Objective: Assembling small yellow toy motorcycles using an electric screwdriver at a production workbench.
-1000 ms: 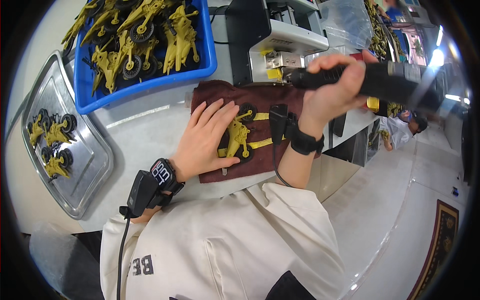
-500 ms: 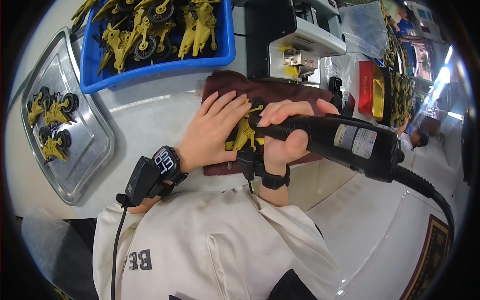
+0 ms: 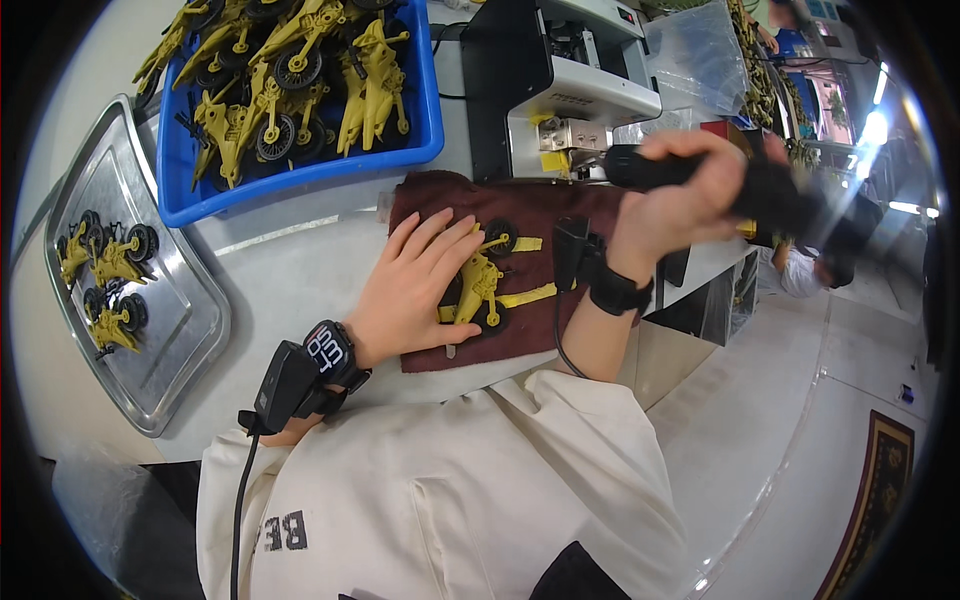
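Toy motorcycle (image 3: 481, 287): on maroon cloth (image 3: 535, 350); long axis runs near-to-far.
Left hand (image 3: 412, 287): nearer; flat, fingers extended, against motorcycle's left side.
Right hand (image 3: 685, 205): gripping black tool (image 3: 775, 200), right of motorcycle, apart.

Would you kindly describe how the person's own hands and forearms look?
Left hand and right hand are ungloved. The left wears a black pale-marked watch and boxy black device with black cable; the right, a black band and cabled black device. The sleeves are cream.
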A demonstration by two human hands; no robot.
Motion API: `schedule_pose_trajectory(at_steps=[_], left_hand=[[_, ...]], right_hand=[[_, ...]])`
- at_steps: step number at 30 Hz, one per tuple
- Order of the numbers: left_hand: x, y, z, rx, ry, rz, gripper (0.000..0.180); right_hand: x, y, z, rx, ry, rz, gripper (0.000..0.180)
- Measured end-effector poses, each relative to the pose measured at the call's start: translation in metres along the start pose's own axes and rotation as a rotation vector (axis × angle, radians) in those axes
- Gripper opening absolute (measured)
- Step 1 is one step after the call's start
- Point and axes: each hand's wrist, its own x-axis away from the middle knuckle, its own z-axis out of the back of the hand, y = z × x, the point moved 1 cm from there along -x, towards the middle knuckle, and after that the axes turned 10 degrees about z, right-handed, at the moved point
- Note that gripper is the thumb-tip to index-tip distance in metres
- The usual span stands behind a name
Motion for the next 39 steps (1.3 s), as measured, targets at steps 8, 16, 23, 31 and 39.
schedule_pose_trajectory(at_steps=[8, 16, 23, 31, 39], left_hand=[[0.0, -0.002, -0.002, 0.011, 0.003, -0.018, 0.09], [0.0, -0.002, -0.002, -0.002, 0.011, 0.003, 0.089], [-0.001, -0.002, -0.001, -0.003, 0.004, 0.0, 0.087], [0.0, -0.001, -0.004, -0.053, 0.002, 0.008, 0.086], [0.004, -0.001, -0.004, -0.001, 0.057, 0.002, 0.086]], right_hand=[[0.057, -0.047, 0.022, -0.574, -0.077, -0.225, 0.073], [0.072, -0.037, 0.013, -0.596, -0.06, -0.19, 0.061], [0.076, -0.023, 0.002, -0.361, -0.157, -0.299, 0.043], [0.033, -0.033, 0.017, -0.386, -0.012, -0.156, 0.049], [0.022, -0.028, 0.012, -0.41, -0.06, -0.297, 0.056]])
